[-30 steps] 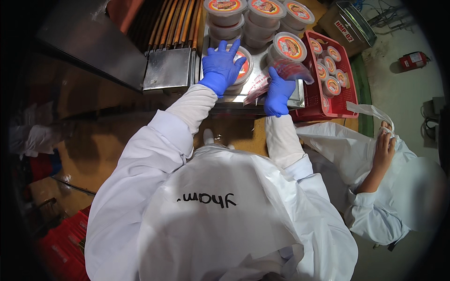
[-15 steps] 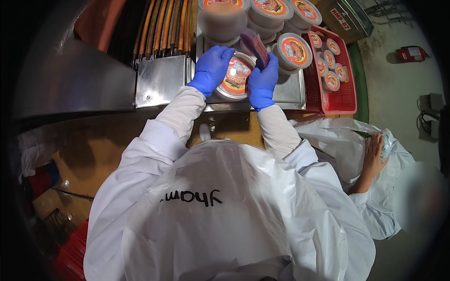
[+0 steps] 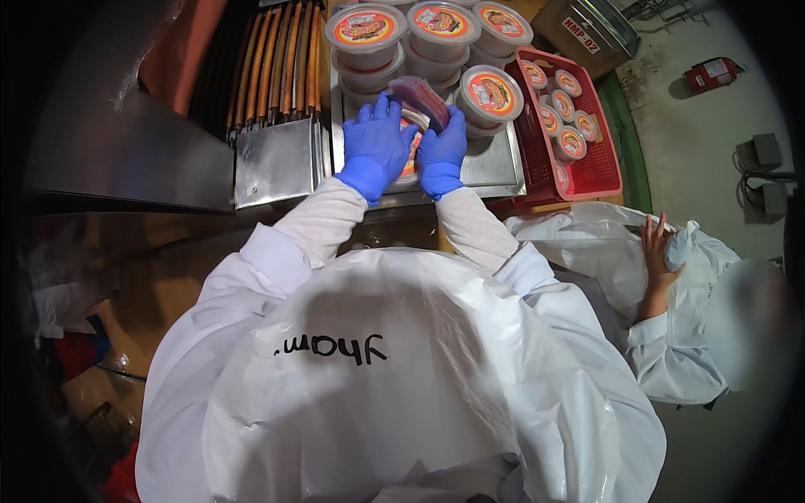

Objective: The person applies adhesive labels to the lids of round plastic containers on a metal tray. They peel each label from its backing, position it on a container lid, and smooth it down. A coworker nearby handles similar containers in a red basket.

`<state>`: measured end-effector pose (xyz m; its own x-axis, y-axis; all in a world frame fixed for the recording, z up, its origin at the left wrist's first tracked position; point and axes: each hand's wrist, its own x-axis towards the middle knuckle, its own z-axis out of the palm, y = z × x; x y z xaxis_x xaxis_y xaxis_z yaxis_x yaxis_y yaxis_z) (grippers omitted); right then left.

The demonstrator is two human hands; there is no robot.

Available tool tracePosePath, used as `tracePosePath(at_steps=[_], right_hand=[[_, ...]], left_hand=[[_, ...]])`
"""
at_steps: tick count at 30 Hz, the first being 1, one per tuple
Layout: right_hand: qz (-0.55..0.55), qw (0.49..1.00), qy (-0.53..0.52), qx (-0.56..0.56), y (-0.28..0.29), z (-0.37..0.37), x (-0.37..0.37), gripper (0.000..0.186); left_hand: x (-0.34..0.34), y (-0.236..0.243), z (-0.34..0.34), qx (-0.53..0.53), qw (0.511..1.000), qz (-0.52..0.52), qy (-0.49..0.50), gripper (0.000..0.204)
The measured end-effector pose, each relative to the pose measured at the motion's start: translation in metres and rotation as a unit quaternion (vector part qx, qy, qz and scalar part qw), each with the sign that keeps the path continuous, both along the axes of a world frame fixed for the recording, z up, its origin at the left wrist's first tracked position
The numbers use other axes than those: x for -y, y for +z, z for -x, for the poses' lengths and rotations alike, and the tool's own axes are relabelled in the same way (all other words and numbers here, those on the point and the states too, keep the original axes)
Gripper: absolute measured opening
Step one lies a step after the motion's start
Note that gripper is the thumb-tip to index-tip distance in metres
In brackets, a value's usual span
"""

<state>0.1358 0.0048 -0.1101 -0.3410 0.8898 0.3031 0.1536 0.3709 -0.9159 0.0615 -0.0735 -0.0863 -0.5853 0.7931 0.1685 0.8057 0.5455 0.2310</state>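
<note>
My left hand (image 3: 373, 144), in a blue glove, lies with fingers extended over a round lidded tub (image 3: 411, 158) bearing a red-orange label. At that tub's right side, my gloved right hand (image 3: 442, 153) grips a pink, translucent bundle of thin plastic pieces (image 3: 423, 101), held tilted above the lid. Much of the lid is hidden by both hands. Stacked tubs (image 3: 365, 42) stand behind on a steel tray (image 3: 495, 176), and another stack (image 3: 490, 95) stands just right of my right hand.
Left are wooden-coloured rods (image 3: 272, 67) behind a steel plate (image 3: 272, 168). Right sits a red perforated basket (image 3: 608, 163) of tubs, before a metal bin (image 3: 579, 25). A co-worker's bare hand (image 3: 658, 256) is at lower right; a fire extinguisher (image 3: 711, 74) is behind.
Both my hands have drawn together over one tub. The pink bundle has swung from low at the right to tilted above that tub. The co-worker's hand has shifted.
</note>
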Motion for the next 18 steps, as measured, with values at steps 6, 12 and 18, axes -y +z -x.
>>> tracePosePath(at_steps=[6,12,18], right_hand=[[0.162,0.969,0.025,-0.184,0.004,-0.023,-0.03,0.032],[0.513,0.801,0.227,-0.209,0.069,-0.096,-0.041,0.018],[0.48,0.84,0.197,-0.159,0.073,-0.102,-0.027,0.024]], left_hand=[[0.001,-0.007,-0.011,0.004,1.0,0.011,0.013,0.071],[0.008,0.023,-0.017,-0.01,0.992,-0.125,0.017,0.07],[0.001,0.091,-0.042,0.546,0.775,-0.297,-0.114,0.035]])
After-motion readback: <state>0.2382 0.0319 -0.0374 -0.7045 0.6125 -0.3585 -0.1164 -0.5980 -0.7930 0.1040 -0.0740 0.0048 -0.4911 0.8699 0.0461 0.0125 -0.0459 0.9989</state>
